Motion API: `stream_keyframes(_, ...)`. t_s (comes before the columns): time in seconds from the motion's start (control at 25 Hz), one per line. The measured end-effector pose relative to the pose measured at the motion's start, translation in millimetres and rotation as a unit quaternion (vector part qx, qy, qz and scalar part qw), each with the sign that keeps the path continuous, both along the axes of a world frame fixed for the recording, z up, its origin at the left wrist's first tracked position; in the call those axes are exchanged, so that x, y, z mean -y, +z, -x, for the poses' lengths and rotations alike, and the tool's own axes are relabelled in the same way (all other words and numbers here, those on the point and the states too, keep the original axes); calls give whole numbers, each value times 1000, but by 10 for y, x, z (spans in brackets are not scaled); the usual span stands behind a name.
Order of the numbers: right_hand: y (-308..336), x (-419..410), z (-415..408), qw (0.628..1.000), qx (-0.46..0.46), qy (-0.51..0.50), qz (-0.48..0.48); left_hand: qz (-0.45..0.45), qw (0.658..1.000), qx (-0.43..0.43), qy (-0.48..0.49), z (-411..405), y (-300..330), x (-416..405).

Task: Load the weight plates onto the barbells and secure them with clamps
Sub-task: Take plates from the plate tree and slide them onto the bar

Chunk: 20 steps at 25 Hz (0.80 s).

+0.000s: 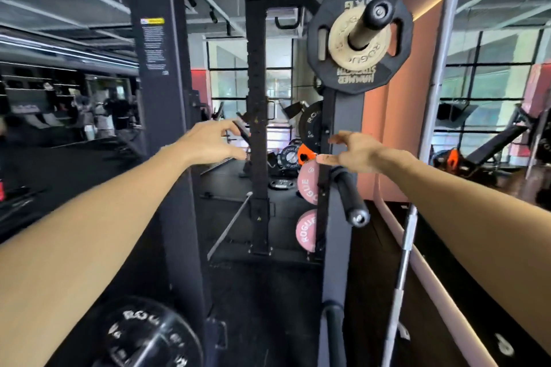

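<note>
Both my arms reach forward into a squat rack. My left hand [210,141] hovers with loosely spread fingers in front of the black rack upright [257,116], holding nothing. My right hand [356,152] is spread open just right of an orange clamp [305,155] that sits on a peg above two pink Rogue plates [307,186]; my thumb points toward it. A black Hammer Strength plate [384,74] with a small tan Rogue plate [346,39] hangs on an upper storage peg. An empty black peg [351,199] juts out below my right hand.
A silver barbell [399,271] leans upright at right. A black Rogue plate [149,334] sits at bottom left. More black plates [287,156] lie on the floor behind the rack. A grey rack post [335,247] stands at centre, a mirror at right.
</note>
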State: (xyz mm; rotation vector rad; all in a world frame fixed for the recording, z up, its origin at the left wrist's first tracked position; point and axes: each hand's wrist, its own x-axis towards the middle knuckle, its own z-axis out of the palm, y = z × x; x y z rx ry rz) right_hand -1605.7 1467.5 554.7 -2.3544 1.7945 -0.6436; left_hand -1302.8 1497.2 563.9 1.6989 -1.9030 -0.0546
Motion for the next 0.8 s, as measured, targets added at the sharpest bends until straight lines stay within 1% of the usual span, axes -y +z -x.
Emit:
stream_keyframes(0.16, -70, -98, -764, 999, 5, 39, -7, -14, 999, -18, 38, -813, -51, -461)
stream_keyframes(0.32, -107, -258, -1818, 996, 10, 83, -13, -14, 997, -33, 63, -1824, -113, -841)
stream_keyframes(0.44, -171, -415, -2682, 994, 28, 102, -14, -20, 997, -22, 75, -2655, -124, -1029)
stream_keyframes(0.64, -329, -609, -4026, 994, 40, 102, -21, -23, 997, -10, 71, -3968, -194, -1236)
stream_keyframes(0.8, -329, -627, -4526, 996, 36, 77, -30, -42, 998, -2, 54, -4514, -316, -1095)
